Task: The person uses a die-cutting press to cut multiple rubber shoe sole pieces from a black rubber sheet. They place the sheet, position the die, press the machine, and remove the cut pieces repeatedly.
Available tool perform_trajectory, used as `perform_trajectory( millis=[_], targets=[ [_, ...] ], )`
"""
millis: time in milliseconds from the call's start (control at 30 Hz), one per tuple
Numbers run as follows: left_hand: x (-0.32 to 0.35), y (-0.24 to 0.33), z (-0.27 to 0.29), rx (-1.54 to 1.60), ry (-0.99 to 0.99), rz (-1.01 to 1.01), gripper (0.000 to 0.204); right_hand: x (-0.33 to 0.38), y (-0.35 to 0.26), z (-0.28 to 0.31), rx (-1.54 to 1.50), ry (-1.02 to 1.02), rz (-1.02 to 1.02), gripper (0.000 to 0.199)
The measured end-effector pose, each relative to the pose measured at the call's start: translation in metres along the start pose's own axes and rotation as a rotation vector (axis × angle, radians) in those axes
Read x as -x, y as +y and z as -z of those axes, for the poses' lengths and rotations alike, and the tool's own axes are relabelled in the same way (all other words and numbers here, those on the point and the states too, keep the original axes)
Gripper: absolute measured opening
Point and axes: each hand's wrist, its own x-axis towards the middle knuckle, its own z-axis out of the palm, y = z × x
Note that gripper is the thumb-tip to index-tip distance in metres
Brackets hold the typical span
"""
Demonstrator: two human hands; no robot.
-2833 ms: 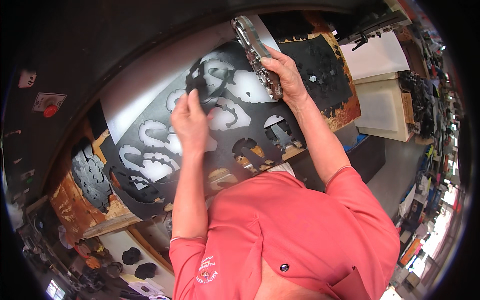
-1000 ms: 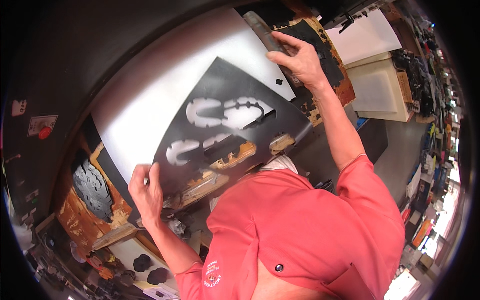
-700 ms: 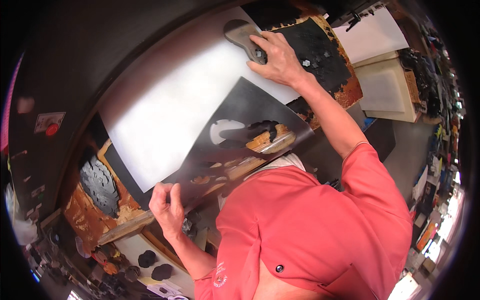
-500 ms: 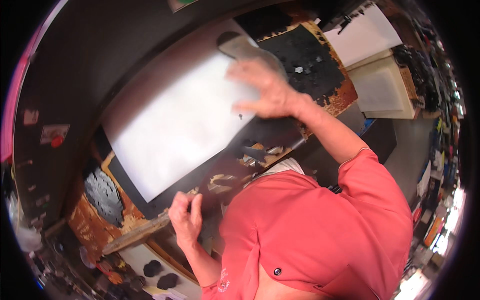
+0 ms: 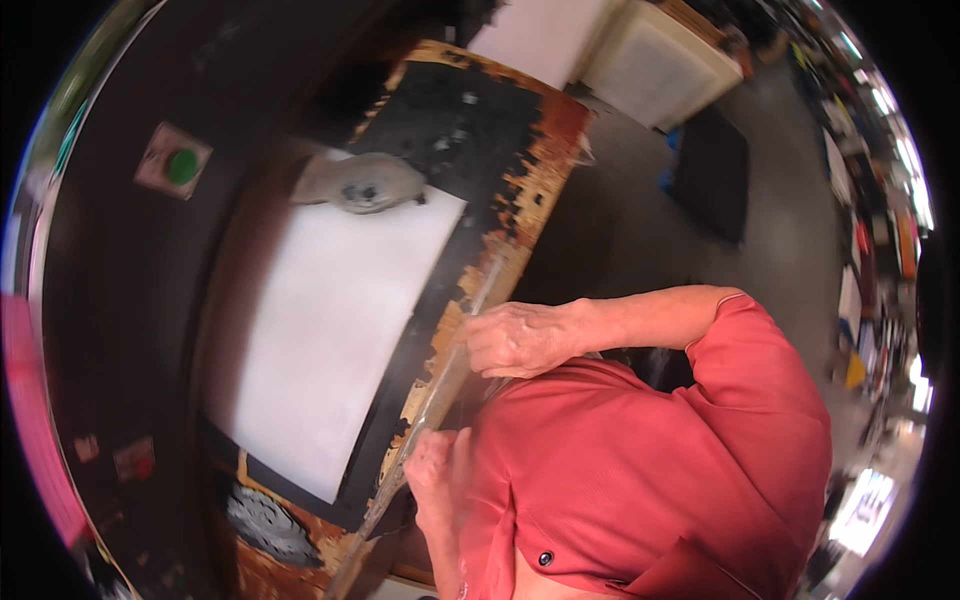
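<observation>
A large white sheet (image 5: 325, 330) lies on the worn, black-topped worktable. Across its far end rests a limp grey rag (image 5: 375, 183) with dark smudges, out of reach of both hands. At the table's near edge my right hand (image 5: 520, 340) is closed, its knuckles up, against a pale edge strip (image 5: 428, 412). What its curled fingers hold, if anything, is hidden. Lower down along that strip, close to my body, my left hand (image 5: 435, 470) is curled too. Its fingers are blurred, and nothing held shows in them.
A dark machine panel with a green button (image 5: 183, 166) rises along the left. Grey residue (image 5: 268, 525) covers a patch at the table's lower-left end. Beyond the far end stands a pale framed panel (image 5: 655, 65). A dark mat (image 5: 705, 175) lies on the floor at right.
My right hand has drawn back from above the sheet to the table's near edge. The grey rag now lies bunched at the sheet's far end. The whole view has turned.
</observation>
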Motion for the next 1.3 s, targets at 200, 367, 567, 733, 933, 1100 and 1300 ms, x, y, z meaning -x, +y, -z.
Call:
perform_trajectory(
  millis=[200, 367, 567, 733, 933, 1100, 1300],
  targets=[
    [0.023, -0.003, -0.019, 0.077, -0.255, -0.179, 0.026, 0.095, -0.061, -0.07, -0.004, 0.137, -0.353, 0.018],
    [0.042, -0.002, -0.026, 0.095, -0.518, -0.186, 0.017, 0.156, -0.091, -0.117, -0.061, 0.081, -0.603, 0.023],
    [0.064, -0.033, -0.027, 0.281, -0.778, 0.208, 0.023, 0.21, -0.152, -0.122, -0.027, 0.227, -0.735, 0.01],
    [0.068, -0.058, -0.061, -0.038, -0.711, -0.059, 0.018, 0.272, -0.182, -0.101, 0.001, 0.384, -0.879, 0.02],
    [0.001, 0.001, -0.146, -0.165, -0.683, -0.29, 0.012, 0.37, -0.214, -0.078, 0.113, 0.573, -1.043, 0.019],
    [-0.066, 0.132, -0.211, -0.147, -0.613, -0.538, 0.01, 0.464, -0.251, -0.037, 0.641, 0.662, -1.128, 0.013],
    [-0.08, 0.254, -0.259, -0.22, -0.769, -0.724, 0.011, 0.541, -0.352, -0.01, 0.684, 0.797, -1.445, 0.024]
  ],
)
